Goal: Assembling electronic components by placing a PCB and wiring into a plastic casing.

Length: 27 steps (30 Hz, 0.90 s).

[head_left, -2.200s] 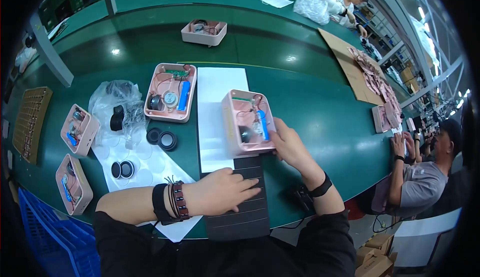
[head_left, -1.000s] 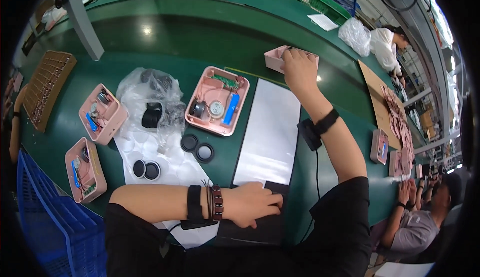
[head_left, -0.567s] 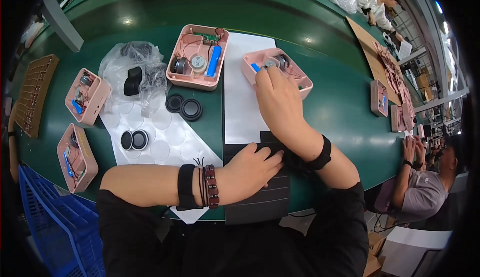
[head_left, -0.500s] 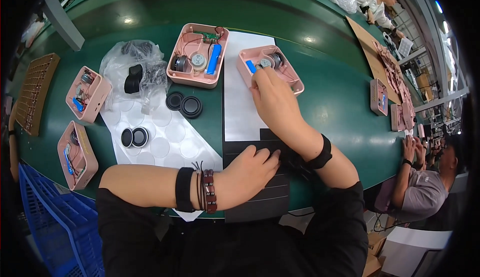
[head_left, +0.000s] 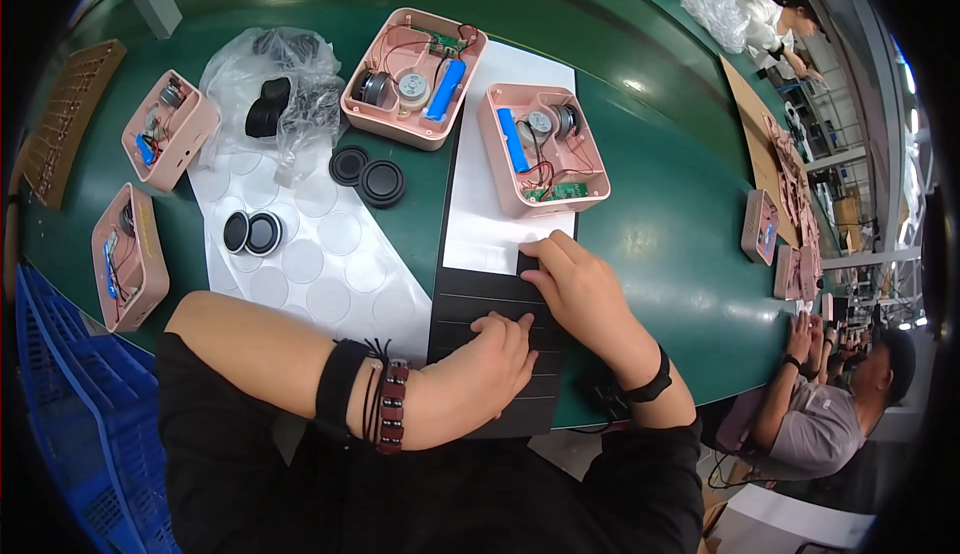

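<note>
A sheet of black strips [head_left: 475, 314] lies before me, its upper part bare white backing [head_left: 482, 239]. My left hand [head_left: 480, 369] rests on the black strips with its fingers lightly bent and holding nothing. At the sheet's upper right, thumb and forefinger of my right hand [head_left: 590, 299] pinch the end of a black strip [head_left: 526, 260]. Just beyond that hand, a pink housing [head_left: 512, 194] stands on the white backing, open side up. Inside it are a blue battery [head_left: 513, 141], a round silver speaker part [head_left: 538, 122], red wires and a green circuit board [head_left: 557, 193].
Another pink housing [head_left: 415, 134] stands further back. Two smaller-looking housings [head_left: 180, 139] [head_left: 145, 264] are at left. Black rings [head_left: 381, 184] lie near a white sheet of circles [head_left: 327, 301] and a plastic bag [head_left: 220, 69]. A blue crate [head_left: 90, 424] stands lower left; co-workers [head_left: 815, 404] work at right.
My right hand has left the inside of the pink housing and come down to the black strips. The housing has turned, showing its circuit board. My left hand has shifted slightly down and left.
</note>
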Each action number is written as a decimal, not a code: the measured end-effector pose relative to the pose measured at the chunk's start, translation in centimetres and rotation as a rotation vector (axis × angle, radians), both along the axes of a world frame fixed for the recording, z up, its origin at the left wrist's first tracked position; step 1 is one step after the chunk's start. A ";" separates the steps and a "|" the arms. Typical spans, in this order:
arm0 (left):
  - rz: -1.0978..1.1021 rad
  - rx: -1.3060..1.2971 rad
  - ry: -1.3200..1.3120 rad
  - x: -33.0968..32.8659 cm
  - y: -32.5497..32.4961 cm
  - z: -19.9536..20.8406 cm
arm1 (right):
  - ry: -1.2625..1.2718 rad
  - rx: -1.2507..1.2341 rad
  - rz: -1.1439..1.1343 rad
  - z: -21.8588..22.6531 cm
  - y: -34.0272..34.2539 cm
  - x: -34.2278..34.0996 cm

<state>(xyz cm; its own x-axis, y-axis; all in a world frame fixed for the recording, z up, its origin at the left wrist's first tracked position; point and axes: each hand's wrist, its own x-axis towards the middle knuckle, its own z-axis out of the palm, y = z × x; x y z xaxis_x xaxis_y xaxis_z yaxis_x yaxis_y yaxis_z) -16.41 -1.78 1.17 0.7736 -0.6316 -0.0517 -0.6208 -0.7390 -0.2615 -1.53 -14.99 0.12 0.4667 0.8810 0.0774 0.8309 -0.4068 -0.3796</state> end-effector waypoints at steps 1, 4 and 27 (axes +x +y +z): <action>0.023 -0.048 0.000 0.2 0.0 -0.1 | 0.026 0.023 0.009 -0.3 0.0 0.2; 0.046 -0.082 -0.014 0.8 0.3 0.0 | 0.091 0.071 0.012 -0.9 0.1 0.6; -0.096 0.145 -0.088 1.7 0.6 1.2 | 0.174 0.136 0.009 -1.5 -0.3 1.2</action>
